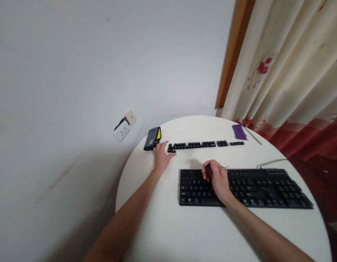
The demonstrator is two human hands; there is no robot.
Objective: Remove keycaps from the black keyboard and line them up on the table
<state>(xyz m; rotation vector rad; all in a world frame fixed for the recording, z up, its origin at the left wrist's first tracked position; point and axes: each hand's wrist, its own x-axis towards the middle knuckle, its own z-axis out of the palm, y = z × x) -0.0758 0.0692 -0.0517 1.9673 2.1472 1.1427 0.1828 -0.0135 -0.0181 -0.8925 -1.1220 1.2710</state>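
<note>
A thin tool point(223, 167) is clamped in the right grip point(219, 179), above the keyboard point(247, 190); the left grip point(160, 158) is spread beside the loose keycaps point(195, 145). Should the tool slip, the keyboard could be scratched — and the loose keycaps could be nudged askew by the left grip. Lettering on the keyboard and the nearby pouch point(151, 140) cannot be read.

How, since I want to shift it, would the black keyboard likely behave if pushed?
The keyboard would probably move as one stiff piece, given its slab-like body. Lying flat, it seems unlikely to tip. Its cable, trailing behind, might drag.
</note>
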